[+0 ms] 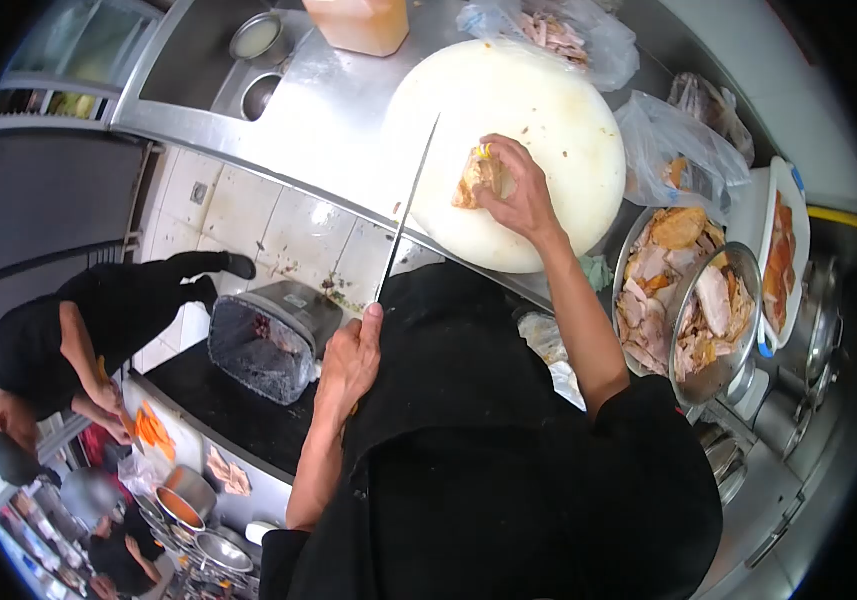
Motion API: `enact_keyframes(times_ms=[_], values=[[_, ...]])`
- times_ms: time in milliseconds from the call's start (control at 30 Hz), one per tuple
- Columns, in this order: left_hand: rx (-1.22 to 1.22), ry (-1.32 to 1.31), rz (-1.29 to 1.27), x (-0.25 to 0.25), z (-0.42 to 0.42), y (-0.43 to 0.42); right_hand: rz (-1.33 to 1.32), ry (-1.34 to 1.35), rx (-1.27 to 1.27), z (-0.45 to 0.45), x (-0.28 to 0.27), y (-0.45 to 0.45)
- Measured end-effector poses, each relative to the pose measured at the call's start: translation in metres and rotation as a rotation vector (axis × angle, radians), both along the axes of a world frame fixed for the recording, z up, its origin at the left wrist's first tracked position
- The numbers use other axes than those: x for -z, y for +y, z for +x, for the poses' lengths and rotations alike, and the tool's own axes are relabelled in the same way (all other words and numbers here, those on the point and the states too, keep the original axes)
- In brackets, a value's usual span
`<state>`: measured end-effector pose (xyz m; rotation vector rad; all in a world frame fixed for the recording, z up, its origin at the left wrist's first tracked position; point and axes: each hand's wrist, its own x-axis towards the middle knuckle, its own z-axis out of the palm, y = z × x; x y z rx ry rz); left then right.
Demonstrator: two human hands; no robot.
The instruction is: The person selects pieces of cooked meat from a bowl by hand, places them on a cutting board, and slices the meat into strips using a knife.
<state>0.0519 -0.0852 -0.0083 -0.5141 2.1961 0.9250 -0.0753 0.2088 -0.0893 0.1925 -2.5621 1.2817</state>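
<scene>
In the head view, my left hand [350, 355] is closed around the handle of a long, thin knife [410, 195]. Its blade points up and away, passing over the near-left rim of a round white cutting board [573, 190]. My right hand [520, 195] pinches a browned piece of cooked chicken [470, 182] on the board, between thumb and fingers. Something small and yellow shows at a fingertip of that hand. The blade is left of the chicken and apart from it. A few crumbs are scattered on the board.
Right of the board are metal bowls of cooked chicken [645, 335], plastic bags [683, 150] and a white tray [786, 200] of meat. An orange-filled container [358, 22] stands at the back. Below left are a lined bin [283, 310] and a co-worker [68, 320] cutting something orange.
</scene>
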Motion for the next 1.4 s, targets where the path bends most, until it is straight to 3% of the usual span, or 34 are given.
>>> enact_keyframes(times_ms=[167, 267, 533, 733, 867, 933, 1000, 1067, 1167, 1300, 1400], values=[[-0.037, 0.05, -0.017, -0.019, -0.001, 0.021, -0.111, -0.099, 0.046, 0.006, 0.009, -0.012], [0.038, 0.128, -0.072, -0.035, 0.001, 0.041, -0.068, 0.007, 0.156, 0.014, 0.016, -0.02], [0.149, 0.13, -0.233, -0.046, 0.002, 0.062, -0.195, -0.03, 0.154, 0.014, 0.021, -0.017], [0.193, -0.033, -0.334, -0.072, 0.016, 0.054, -0.212, -0.066, 0.164, 0.012, 0.021, -0.02], [0.265, 0.051, -0.34, -0.043, 0.005, 0.06, -0.206, -0.124, 0.161, 0.013, 0.017, -0.02], [0.501, 0.096, -0.316, -0.023, -0.015, 0.068, -0.226, -0.131, 0.167, 0.012, 0.013, -0.022], [0.488, 0.094, -0.296, -0.011, -0.036, 0.078, -0.221, -0.142, 0.165, 0.015, 0.01, -0.025], [0.241, 0.066, -0.266, -0.01, -0.059, 0.091, -0.179, -0.139, 0.171, 0.015, 0.01, -0.022], [0.123, 0.077, -0.126, -0.022, -0.059, 0.073, -0.275, -0.208, 0.202, 0.022, 0.013, -0.015], [0.074, 0.033, -0.202, -0.052, -0.054, 0.062, -0.172, 0.058, 0.108, 0.011, 0.013, -0.008], [0.067, 0.074, -0.219, -0.053, -0.045, 0.057, -0.15, 0.029, 0.051, -0.005, 0.006, -0.015]])
